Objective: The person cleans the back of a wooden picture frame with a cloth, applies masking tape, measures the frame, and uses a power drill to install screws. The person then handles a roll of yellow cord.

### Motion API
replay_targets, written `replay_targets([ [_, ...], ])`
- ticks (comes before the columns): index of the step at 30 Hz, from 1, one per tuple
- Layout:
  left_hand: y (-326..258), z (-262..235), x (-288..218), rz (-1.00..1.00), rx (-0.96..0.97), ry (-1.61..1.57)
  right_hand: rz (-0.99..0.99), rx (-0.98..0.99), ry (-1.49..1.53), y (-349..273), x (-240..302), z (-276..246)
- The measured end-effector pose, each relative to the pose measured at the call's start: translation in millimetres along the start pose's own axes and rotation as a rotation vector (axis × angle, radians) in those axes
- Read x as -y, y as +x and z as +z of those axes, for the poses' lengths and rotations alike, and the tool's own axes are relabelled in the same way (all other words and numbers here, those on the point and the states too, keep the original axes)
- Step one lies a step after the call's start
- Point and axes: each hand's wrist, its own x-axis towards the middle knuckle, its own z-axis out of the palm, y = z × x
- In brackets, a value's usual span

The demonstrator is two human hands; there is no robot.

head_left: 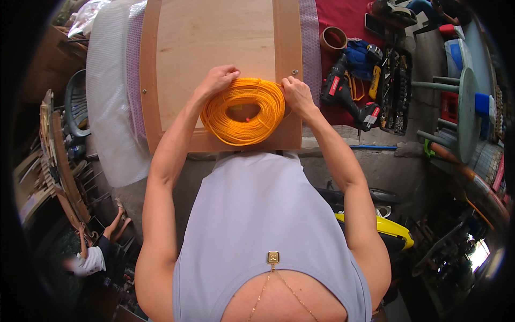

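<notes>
A coil of orange rope (217, 121) lies at the near end of a wooden panel (214, 37) with a brown frame, right in front of me. My left hand (219, 80) is at the coil's upper left edge, fingers curled closed; whatever may be between them is hidden. At the coil's upper right edge, my right hand (298, 95) has its fingertips pinched together on the orange rope. Thin ties cross the coil in places, and a small red spot shows inside its central hole.
Bubble wrap (110, 107) spreads beneath the panel's left side. On the right, a red cloth (343, 13) bears a tape roll (325, 41), a cordless drill (338, 80) and a case of bits (396, 91). A green stool (466, 115) lies tipped farther right. Another person (95, 260) is at lower left.
</notes>
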Motion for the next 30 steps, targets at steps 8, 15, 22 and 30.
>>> replay_targets([
  [8, -138.0, 62.8, -68.0, 0.705, -0.253, 0.482, 1.027, -0.354, 1.467, -107.1, -41.2, -75.7],
  [15, -132.9, 63.6, -12.7, 0.699, -0.143, 0.579, 0.394, -0.719, 2.209, -142.3, -9.6, -193.1],
  [22, -120.6, 7.8, -18.3, 0.693, -0.054, 0.241, 0.134, -0.984, 2.024, -187.7, -0.8, -228.5],
  [30, -124.9, 6.6, 43.1, 0.868, -0.3, 0.671, 0.095, -1.119, -0.22, -138.3, 77.8, -232.9],
])
